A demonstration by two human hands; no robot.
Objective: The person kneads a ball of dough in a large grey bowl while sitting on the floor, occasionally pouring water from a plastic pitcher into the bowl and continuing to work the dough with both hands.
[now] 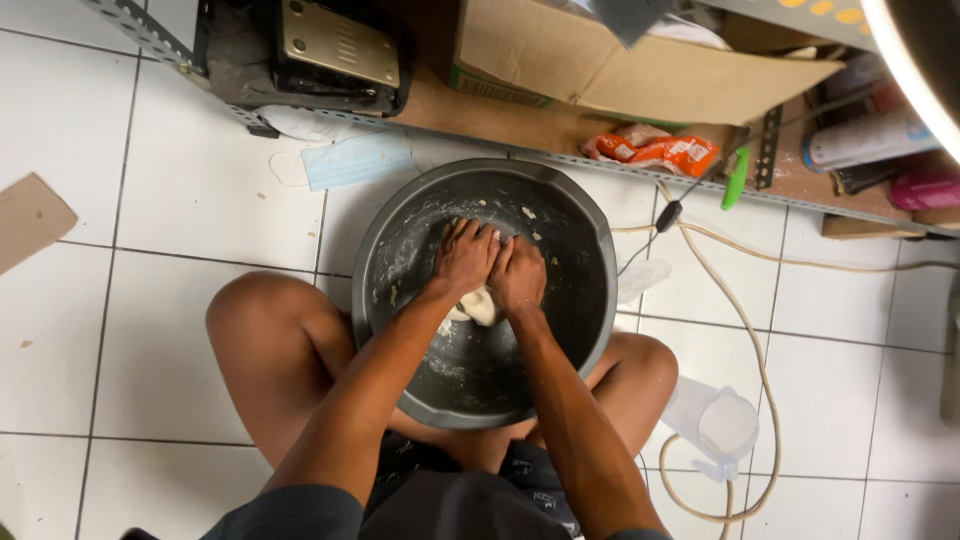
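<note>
A dark grey round basin (585, 235) stands on the tiled floor between my knees, its inside dusted with flour and dough bits. A pale lump of dough (478, 306) lies near its middle. My left hand (464, 256) and my right hand (518, 275) sit side by side, knuckles up, fingers curled, both pressing down on the dough. Most of the lump is hidden under my hands.
A clear plastic jug (718, 423) lies by my right knee, with a cream cable (745, 330) looping round it. A blue face mask (355, 160) lies beyond the basin. A low shelf (520, 125) holds a cardboard box (640, 70), an orange packet (660, 152) and a black appliance (330, 50).
</note>
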